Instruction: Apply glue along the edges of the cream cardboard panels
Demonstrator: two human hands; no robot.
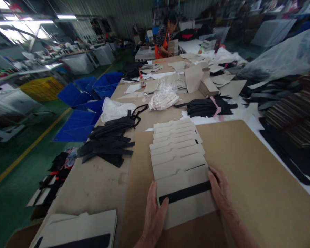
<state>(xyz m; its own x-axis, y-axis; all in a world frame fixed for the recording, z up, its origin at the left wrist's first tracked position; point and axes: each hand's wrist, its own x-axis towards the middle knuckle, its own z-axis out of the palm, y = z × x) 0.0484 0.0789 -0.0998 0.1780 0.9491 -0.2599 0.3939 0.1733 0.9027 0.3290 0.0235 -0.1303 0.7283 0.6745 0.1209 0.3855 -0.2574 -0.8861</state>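
- Table: long, running far from the near end; cut pieces lay along it; a co-worker in an orange apron stood at the far end.
- Board: brown, large, lying flat on the table's right side.
- Bins: blue, on the floor to the left.
- Stack: pale notched cards, fanned on the board, near end toward the person.
- Straps: black, heaped left of the board.
- Top card: nearest in the stack, under both hands; the work in hand was at this card.
- Left hand: fingers straight and together, lying against the card's left edge, gripping nothing.
- Right hand: at the strip's right end; fingertips hidden, so any hold could not be told.
- Black strip: lying across the top card; its underside was hidden.
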